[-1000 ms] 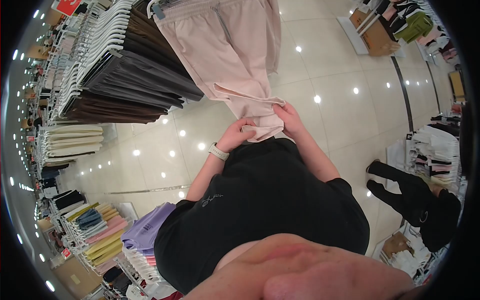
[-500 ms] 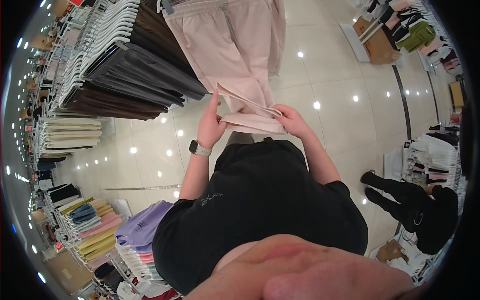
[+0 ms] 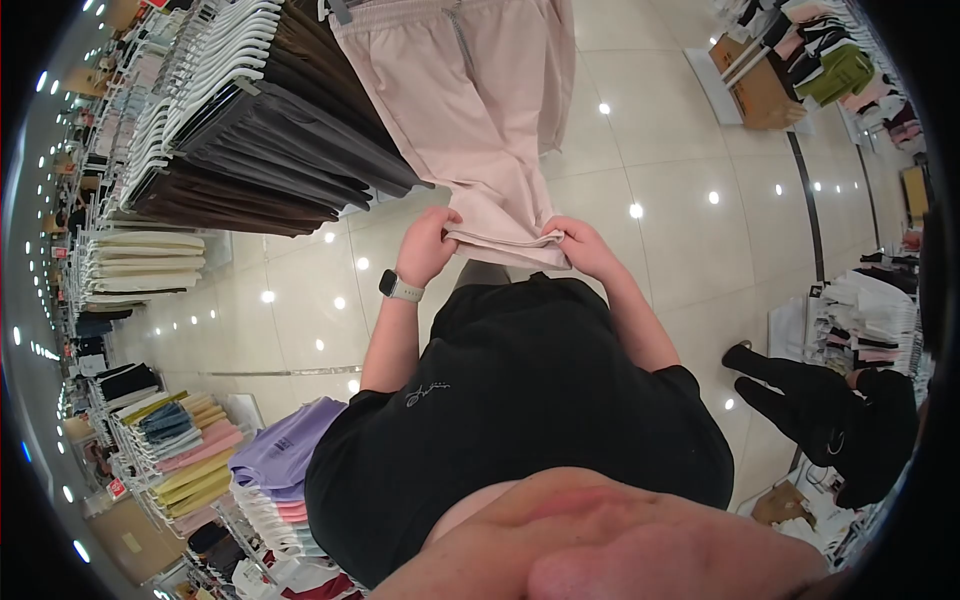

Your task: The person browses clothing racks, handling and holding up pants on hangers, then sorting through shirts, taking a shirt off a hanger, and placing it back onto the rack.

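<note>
Pale pink trousers [image 3: 460, 100] with a grey drawstring hang from a clip hanger at the top centre. Their lower leg ends are drawn toward my body and folded at the hem. My left hand [image 3: 430, 245], with a watch on the wrist, pinches the left edge of the folded hem. At the hem's right corner, my right hand [image 3: 583, 245] grips the fabric with its fingers closed. Between the two hands the hem is stretched nearly flat.
Dark trousers [image 3: 290, 150] hang on a rack at upper left. Below are folded clothes and a purple shirt [image 3: 285, 445]. At right, a person in black [image 3: 830, 420] stands near racks. A cardboard box [image 3: 765, 90] is at upper right.
My left hand has moved left from the middle of the hem, opened, then closed on its left edge. The upper fabric flap has come down, and the hem is now spread wider.
</note>
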`<state>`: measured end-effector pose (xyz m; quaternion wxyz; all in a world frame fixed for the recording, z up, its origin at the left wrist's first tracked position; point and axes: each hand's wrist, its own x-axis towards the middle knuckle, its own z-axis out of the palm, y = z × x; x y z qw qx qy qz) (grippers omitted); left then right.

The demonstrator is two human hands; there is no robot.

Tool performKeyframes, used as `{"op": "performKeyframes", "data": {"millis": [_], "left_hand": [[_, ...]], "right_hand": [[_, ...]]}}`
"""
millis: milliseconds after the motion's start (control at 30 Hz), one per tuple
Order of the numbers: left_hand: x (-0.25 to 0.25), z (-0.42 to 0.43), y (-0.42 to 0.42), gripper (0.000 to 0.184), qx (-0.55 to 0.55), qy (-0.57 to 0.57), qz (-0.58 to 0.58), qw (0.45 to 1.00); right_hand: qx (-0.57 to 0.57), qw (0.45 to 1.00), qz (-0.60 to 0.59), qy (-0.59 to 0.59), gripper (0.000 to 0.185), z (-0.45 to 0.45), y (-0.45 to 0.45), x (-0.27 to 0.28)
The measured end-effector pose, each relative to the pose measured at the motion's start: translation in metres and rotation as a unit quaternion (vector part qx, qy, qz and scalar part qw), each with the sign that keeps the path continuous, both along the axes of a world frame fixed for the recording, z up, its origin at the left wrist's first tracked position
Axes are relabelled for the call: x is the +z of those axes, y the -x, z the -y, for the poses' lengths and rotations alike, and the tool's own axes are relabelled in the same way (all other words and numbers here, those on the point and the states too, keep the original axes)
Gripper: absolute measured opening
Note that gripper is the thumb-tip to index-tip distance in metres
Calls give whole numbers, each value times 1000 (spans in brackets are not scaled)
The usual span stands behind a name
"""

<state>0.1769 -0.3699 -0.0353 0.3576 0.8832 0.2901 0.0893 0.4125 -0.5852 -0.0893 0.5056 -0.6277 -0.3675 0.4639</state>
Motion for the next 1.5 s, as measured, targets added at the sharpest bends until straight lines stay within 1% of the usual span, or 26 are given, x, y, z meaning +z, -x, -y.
{"op": "performKeyframes", "data": {"millis": [100, 133, 200, 300, 400, 500, 600, 700, 800, 900, 1000, 1067, 1100, 1200, 1300, 1400, 1500], "left_hand": [[2, 8, 0, 31, 11, 37, 97, 995], [4, 10, 0, 30, 23, 51, 97, 994], [7, 11, 1, 29, 47, 78, 99, 991], [8, 9, 1, 29, 48, 55, 117, 990], [15, 8, 0, 26, 56, 56, 127, 989], [16, 8, 2, 22, 85, 101, 153, 979], [23, 10, 4, 19, 106, 97, 141, 980], [29, 7, 4, 19, 93, 88, 143, 981], [29, 8, 3, 19, 81, 16, 162, 983], [30, 9, 1, 19, 83, -83, 188, 975], [32, 9, 1, 19, 54, -59, 197, 977], [31, 12, 0, 19, 84, -24, 205, 975], [31, 12, 0, 19, 98, -6, 208, 973], [31, 7, 8, 17, 29, -76, 160, 984], [38, 7, 9, 18, -17, -111, 204, 973], [40, 8, 10, 20, -11, -108, 165, 980], [42, 10, 11, 22, 10, -106, 164, 981]], "right_hand": [[-69, 997, -30, 20, 7, 3, -1, -2], [-73, 995, -57, 23, 3, 5, -1, -1], [-82, 990, -111, 28, 9, 9, -2, 2], [-117, 973, -197, -16, 14, 4, -1, -18], [-167, 968, -175, -63, 13, -4, 5, -19], [-155, 968, -183, -70, 8, -3, 7, -4], [-105, 961, -250, -46, 8, 2, -1, -1], [-116, 926, -357, -36, 12, -2, -5, 1], [-180, 905, -383, 43, 13, -10, 1, 41], [-193, 904, -379, 49, 13, -14, 3, 47], [-170, 949, -263, 34, 14, -11, 1, 26], [-159, 956, -245, 26, 14, -8, -6, 8], [-154, 959, -236, 22, 14, -10, -6, 12], [-199, 930, -305, 56, 15, -9, 0, 30], [-277, 916, -287, 25, 15, -12, 9, 37], [-270, 925, -263, -50, 17, -12, 12, 28], [-248, 949, -159, -116, 20, -12, 17, 27]]}}
